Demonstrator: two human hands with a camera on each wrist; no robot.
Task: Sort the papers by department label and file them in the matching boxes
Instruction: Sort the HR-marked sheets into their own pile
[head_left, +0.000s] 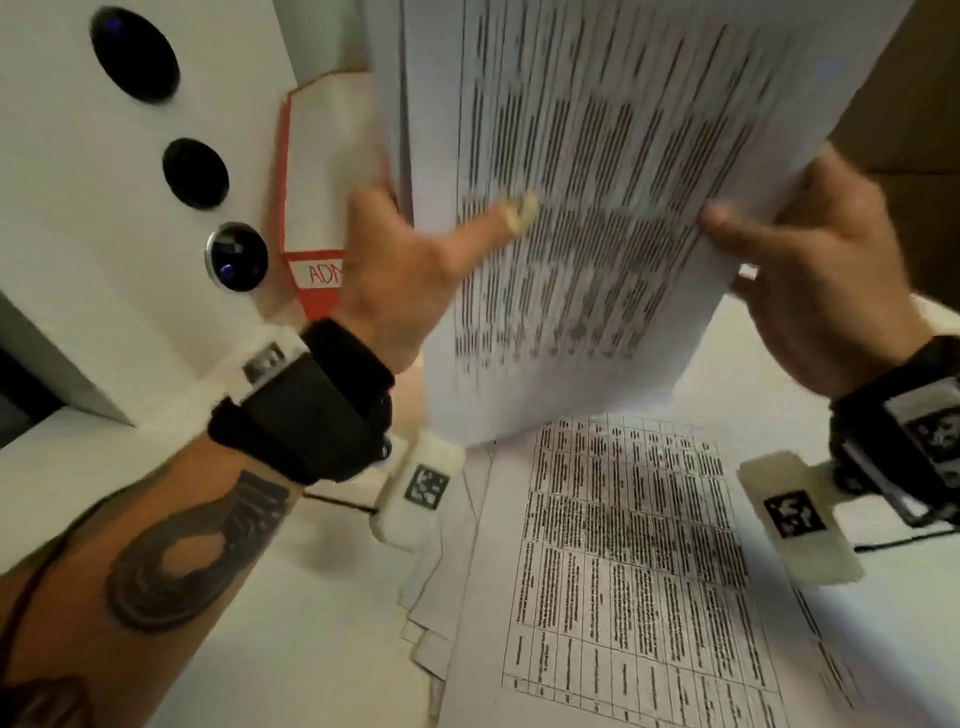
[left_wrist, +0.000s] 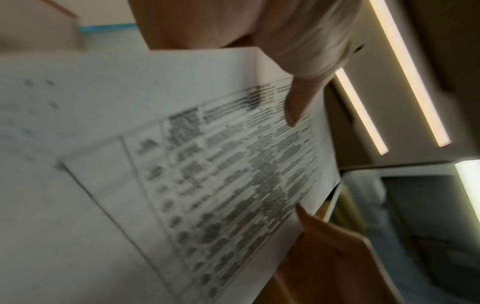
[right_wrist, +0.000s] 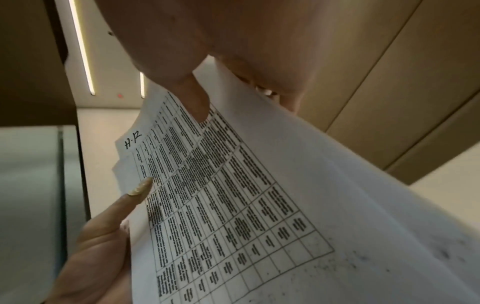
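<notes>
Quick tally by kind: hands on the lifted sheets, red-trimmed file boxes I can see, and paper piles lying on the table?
Hands gripping the lifted sheets: 2, left hand and right hand
Red-trimmed file boxes: 1, label partly hidden, reads "ADM"
Paper piles on the table: 1, loosely fanned; sheet count cannot be told
Total: 4

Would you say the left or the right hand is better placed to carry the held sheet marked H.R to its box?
Probably the right hand: it pinches the sheet at its edge, while the left hand only steadies it.
</notes>
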